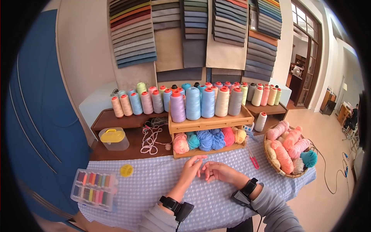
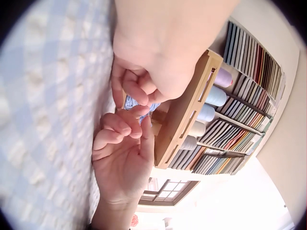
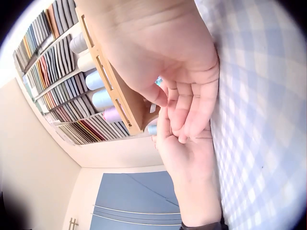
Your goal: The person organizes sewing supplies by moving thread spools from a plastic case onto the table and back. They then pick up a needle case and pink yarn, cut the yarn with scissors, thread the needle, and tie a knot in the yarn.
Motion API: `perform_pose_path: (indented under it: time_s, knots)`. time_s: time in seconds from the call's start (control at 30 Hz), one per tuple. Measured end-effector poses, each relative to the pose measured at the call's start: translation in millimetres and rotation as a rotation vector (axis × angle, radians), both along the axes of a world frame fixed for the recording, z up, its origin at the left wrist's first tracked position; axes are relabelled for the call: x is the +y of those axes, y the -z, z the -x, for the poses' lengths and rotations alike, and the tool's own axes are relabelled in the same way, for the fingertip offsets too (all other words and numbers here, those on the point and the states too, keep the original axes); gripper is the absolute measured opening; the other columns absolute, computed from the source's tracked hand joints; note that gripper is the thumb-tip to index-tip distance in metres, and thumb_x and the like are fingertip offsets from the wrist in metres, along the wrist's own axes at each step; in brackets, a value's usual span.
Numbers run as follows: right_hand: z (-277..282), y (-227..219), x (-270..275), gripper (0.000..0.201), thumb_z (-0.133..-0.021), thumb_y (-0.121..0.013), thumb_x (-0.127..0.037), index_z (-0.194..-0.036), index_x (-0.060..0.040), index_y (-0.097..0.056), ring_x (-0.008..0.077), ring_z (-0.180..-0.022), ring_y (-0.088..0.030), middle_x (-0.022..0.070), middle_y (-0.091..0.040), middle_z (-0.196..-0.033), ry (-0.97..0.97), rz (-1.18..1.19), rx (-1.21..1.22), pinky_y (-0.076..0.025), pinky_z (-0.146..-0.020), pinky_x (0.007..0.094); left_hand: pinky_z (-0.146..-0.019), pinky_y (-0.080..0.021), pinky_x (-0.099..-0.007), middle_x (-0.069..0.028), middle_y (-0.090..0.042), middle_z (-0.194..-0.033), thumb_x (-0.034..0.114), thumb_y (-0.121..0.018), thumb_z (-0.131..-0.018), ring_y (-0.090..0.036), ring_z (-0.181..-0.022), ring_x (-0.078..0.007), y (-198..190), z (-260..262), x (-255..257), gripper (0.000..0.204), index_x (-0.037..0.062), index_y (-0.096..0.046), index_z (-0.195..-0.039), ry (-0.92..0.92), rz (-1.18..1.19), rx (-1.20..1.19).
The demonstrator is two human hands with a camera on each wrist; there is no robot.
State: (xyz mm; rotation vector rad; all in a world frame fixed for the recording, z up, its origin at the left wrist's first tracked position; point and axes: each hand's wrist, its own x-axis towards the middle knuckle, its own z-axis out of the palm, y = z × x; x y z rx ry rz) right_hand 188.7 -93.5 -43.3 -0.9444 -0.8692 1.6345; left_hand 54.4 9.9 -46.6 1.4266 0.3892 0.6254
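Both hands are over the checked cloth, in front of the wooden rack. The left hand has its fingers loosely extended toward the right, with nothing visible in them. Facing it, the right hand has loosely bent fingers and holds nothing visible. In the left wrist view, the fingertips of the left hand and the right hand meet or nearly meet. The right wrist view shows the right hand with its fingers over those of the left hand; whether they touch is hard to tell.
Thread cones stand on the rack, with yarn balls below. At the right is a yarn basket, near red-handled scissors. At the left are a thread case, a yellow round item and a yellow-lidded tub.
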Motion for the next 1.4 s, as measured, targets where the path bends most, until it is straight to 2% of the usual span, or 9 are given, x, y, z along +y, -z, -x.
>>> perform_pose_path:
  time_s: [0.03, 0.13, 0.2, 0.4, 0.77, 0.83, 0.9, 1.2, 1.4]
  knots:
    - [-0.7, 0.2, 0.1, 0.022, -0.091, -0.043, -0.020, -0.105, -0.0039, -0.048, 0.0146, -0.076, -0.059, 0.0059, -0.058, -0.078, 0.041, -0.011, 0.035, -0.050, -0.073, 0.0286, -0.043, -0.033, -0.0176, 0.0046, -0.043, -0.053, 0.018, -0.047, -0.089, -0.041, -0.045, -0.0034, -0.2, 0.3, 0.0, 0.028, 0.0001, -0.055, -0.109, 0.000, 0.000, 0.007]
    - [0.5, -1.0, -0.9, 0.025, -0.090, -0.046, -0.019, -0.109, -0.0043, -0.043, 0.0141, -0.073, -0.058, 0.0058, -0.057, -0.077, 0.100, -0.024, 0.039, -0.051, -0.069, 0.0277, -0.044, -0.031, -0.0186, 0.0068, -0.034, -0.050, 0.040, -0.037, -0.093, -0.036, -0.043, -0.0046, 0.6, 1.8, 1.4, 0.047, 0.0013, -0.051, -0.116, 0.079, 0.124, -0.044]
    - [4.6, -1.3, -2.1, 0.029, -0.089, -0.048, -0.019, -0.112, -0.0043, -0.041, 0.0136, -0.071, -0.058, 0.0056, -0.057, -0.077, 0.119, -0.027, 0.014, -0.051, -0.067, 0.0269, -0.048, -0.031, -0.0197, 0.0080, -0.026, -0.049, 0.061, -0.022, -0.088, -0.034, -0.042, -0.0057, 1.5, 2.1, 2.5, 0.073, 0.0014, -0.045, -0.122, 0.107, 0.107, -0.005]
    - [10.9, -2.4, -3.8, 0.043, -0.084, -0.057, -0.020, -0.117, -0.0028, -0.036, 0.0111, -0.062, -0.056, 0.0081, -0.060, -0.083, 0.123, -0.136, -0.185, -0.048, -0.053, 0.0218, -0.053, -0.034, -0.0196, 0.0091, -0.025, -0.048, 0.079, -0.005, -0.074, -0.037, -0.043, -0.0058, -6.6, 1.3, -1.7, 0.102, -0.0007, -0.039, -0.128, 0.264, 0.072, 0.059]
    - [16.5, -7.2, -3.2, 0.051, -0.078, -0.065, -0.031, -0.111, -0.0005, -0.041, 0.0100, -0.042, -0.051, 0.0051, -0.061, -0.066, 0.139, -0.128, -0.604, -0.040, -0.036, 0.0218, -0.053, -0.036, -0.0202, 0.0066, -0.031, -0.049, 0.078, -0.005, -0.074, -0.043, -0.047, -0.0077, -6.3, -0.1, -7.7, 0.100, 0.0008, -0.032, -0.132, 0.387, 0.055, 0.078]
    - [17.3, -8.2, -3.7, 0.051, -0.077, -0.066, -0.032, -0.110, -0.0007, -0.042, 0.0100, -0.042, -0.052, 0.0051, -0.061, -0.065, 0.155, -0.119, -0.617, -0.040, -0.035, 0.0217, -0.054, -0.037, -0.0207, 0.0056, -0.033, -0.049, 0.077, -0.005, -0.074, -0.046, -0.049, -0.0087, -6.0, -0.9, -8.2, 0.100, 0.0006, -0.031, -0.132, 0.394, 0.063, 0.059]
    - [17.8, -8.8, -4.0, 0.051, -0.077, -0.067, -0.033, -0.109, -0.0009, -0.042, 0.0099, -0.042, -0.052, 0.0050, -0.060, -0.064, 0.172, -0.111, -0.629, -0.040, -0.035, 0.0215, -0.064, -0.045, -0.0310, 0.0014, -0.039, -0.049, 0.075, -0.003, -0.075, -0.054, -0.053, -0.0180, -6.7, -0.8, -6.8, 0.100, -0.0025, -0.028, -0.132, 0.414, 0.021, 0.068]
    - [18.1, -8.8, -4.2, 0.053, -0.073, -0.071, -0.028, -0.108, -0.0001, -0.042, 0.0108, -0.044, -0.053, 0.0045, -0.058, -0.062, 0.152, -0.113, -0.621, -0.041, -0.036, 0.0212, -0.061, -0.043, -0.0221, 0.0057, -0.033, -0.053, 0.072, -0.007, -0.080, -0.056, -0.059, -0.0119, -6.1, 1.1, -5.4, 0.092, -0.0008, -0.032, -0.131, 0.416, 0.083, 0.076]
    - [19.1, -9.5, -5.1, 0.040, -0.075, -0.070, -0.023, -0.100, -0.0031, -0.045, 0.0090, -0.047, -0.054, 0.0030, -0.056, -0.061, 0.158, -0.128, -0.620, -0.041, -0.039, 0.0205, -0.064, -0.044, -0.0250, 0.0047, -0.035, -0.054, 0.069, -0.008, -0.082, -0.057, -0.061, -0.0130, -9.1, 1.3, -8.0, 0.089, -0.0007, -0.034, -0.130, 0.405, 0.110, 0.071]
